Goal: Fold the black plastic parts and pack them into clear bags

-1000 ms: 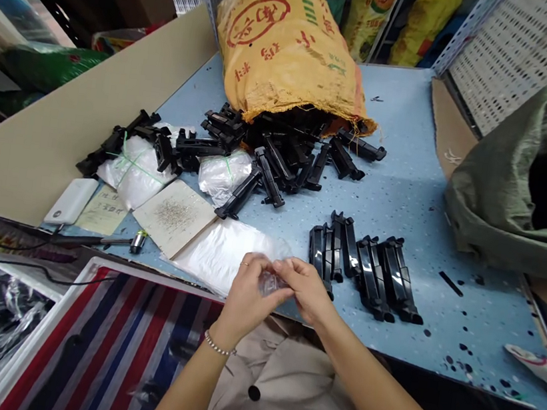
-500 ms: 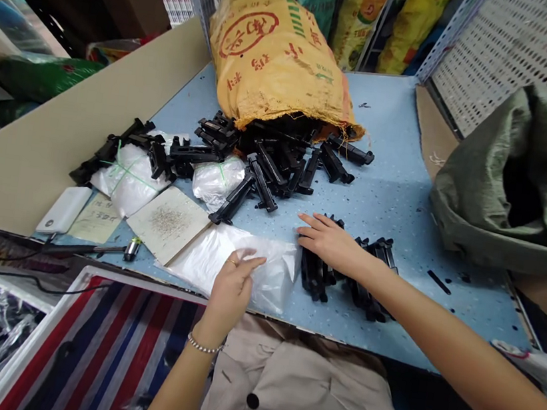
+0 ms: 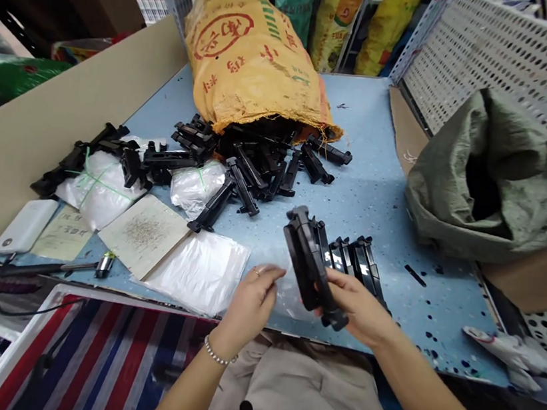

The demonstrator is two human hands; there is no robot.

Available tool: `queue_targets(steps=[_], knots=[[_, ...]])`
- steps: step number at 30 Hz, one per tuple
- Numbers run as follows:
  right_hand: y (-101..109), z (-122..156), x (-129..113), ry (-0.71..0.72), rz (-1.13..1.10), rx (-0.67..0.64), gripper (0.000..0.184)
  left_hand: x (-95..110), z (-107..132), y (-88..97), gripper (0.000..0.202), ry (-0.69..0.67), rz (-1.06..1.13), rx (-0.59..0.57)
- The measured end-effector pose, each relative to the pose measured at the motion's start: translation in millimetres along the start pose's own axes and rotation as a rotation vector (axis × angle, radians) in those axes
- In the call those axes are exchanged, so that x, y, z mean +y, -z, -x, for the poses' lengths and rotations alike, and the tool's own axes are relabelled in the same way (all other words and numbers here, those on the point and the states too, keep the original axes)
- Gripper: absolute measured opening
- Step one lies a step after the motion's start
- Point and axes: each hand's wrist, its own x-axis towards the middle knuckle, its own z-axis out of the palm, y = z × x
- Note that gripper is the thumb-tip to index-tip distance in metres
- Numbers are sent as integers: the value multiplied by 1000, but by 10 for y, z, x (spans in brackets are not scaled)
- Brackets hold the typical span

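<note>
My right hand (image 3: pixel 360 308) is closed around a long black plastic part (image 3: pixel 310 263), tilted above the front of the blue table. It may be more than one piece pressed together. My left hand (image 3: pixel 251 301) pinches the edge of a clear plastic bag (image 3: pixel 289 294), which lies partly behind the black part. To its left is a stack of flat clear bags (image 3: pixel 204 270). Just beyond my right hand, several matching black parts (image 3: pixel 364 261) lie side by side.
A yellow woven sack (image 3: pixel 260 75) spills a heap of black parts (image 3: pixel 258 169) onto the table. Bundled plastic bags (image 3: pixel 99 189), a speckled square board (image 3: pixel 143 231) and a white device (image 3: pixel 26 226) sit left. At right stands a green sack (image 3: pixel 513 223); a screwdriver-like tool (image 3: pixel 68 267) lies near the front edge.
My right hand has lifted a black part from the row and brought it left. My left hand has drawn a clear bag rightward off the stack. The view has shifted slightly.
</note>
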Motion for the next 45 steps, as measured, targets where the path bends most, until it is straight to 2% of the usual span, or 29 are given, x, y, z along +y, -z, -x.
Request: queue_targets(steps=[2, 5, 7, 9, 11, 13, 15, 17, 19, 24, 26, 30, 33, 35, 36, 38, 41, 43, 45], knots=[[-50, -56, 69, 14, -71, 21, 33, 15, 17, -34, 40, -24, -34, -18], [-50, -105, 52, 35, -142, 63, 33, -24, 43, 17, 49, 46, -125, 14], [-42, -106, 14, 13, -156, 33, 32, -63, 22, 90, 53, 114, -121, 31], [-43, -102, -7, -11, -145, -25, 31, -90, -37, 165, 47, 166, -14, 50], [-43, -110, -10, -22, -119, -71, 30, -103, -115, 215, 30, 207, 101, 123], [-30, -130, -8, -19, -97, -73, 29, -104, -182, 217, 20, 221, 107, 236], [-1, -133, -14, 9, -89, -11, 27, -101, -219, 164, 18, 181, 12, 312], [26, -76, -18, 48, -117, 72, 26, -94, -226, 77, 26, 123, -87, 328], [28, 66, 11, 32, -218, 73, 29, -86, -217, -15, 40, 86, -146, 322], [-99, 513, 323, -337, -526, -250, 41, -74, -204, -139, 61, -53, -159, 263], [-132, 556, 476, -396, -630, -244, 39, -78, -186, -151, 69, -104, -164, 241], [-121, 382, 618, -270, -730, -103, 36, -40, -50, -179, 74, -224, -261, 164], [-138, 206, 567, -175, -499, 21, 32, 29, 101, -180, 72, -377, -250, 0], [-172, 138, 512, -108, -289, 113, 30, 49, 176, -134, 70, -405, -212, -59], [-190, 124, 491, -90, -207, 135, 30, 46, 201, -95, 70, -396, -204, -59], [-223, 125, 478, -104, -146, 98, 30, 21, 238, 3, 70, -365, -220, -2], [-279, 142, 518, -157, -294, 26, 30, 14, 308, 128, 72, -371, -295, 103], [-332, 123, 549, -155, -368, 44, 30, 68, 380, 156, 72, -431, -310, 99], [-386, 74, 559, -93, -317, 72, 34, 153, 448, 143, 73, -487, -288, 39]])
